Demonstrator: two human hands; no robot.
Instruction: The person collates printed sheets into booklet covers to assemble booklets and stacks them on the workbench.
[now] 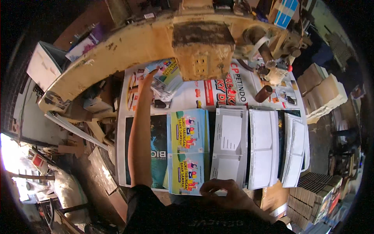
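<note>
My left arm stretches to the far left of the table. My left hand (149, 74) has its fingers closed at the edge of a colourful booklet (168, 74) on a loose pile. Close to my body, my right hand (224, 191) has curled fingers, thumb and forefinger drawn together by the near corner of the colourful printed covers (187, 156). What it pinches, if anything, cannot be made out. Right of the covers lie grey printed sheets (230, 156), then stacks of white form sheets (263, 148) and narrower white sheets (294, 150).
A heavy cream-painted machine arm (117, 50) with a block-shaped head (203, 50) spans the far side. A printed banner (194, 95) covers the table. White paper stacks (321, 91) stand at the right, bundled booklets (311, 199) lower right. A white sack (68, 187) is lower left.
</note>
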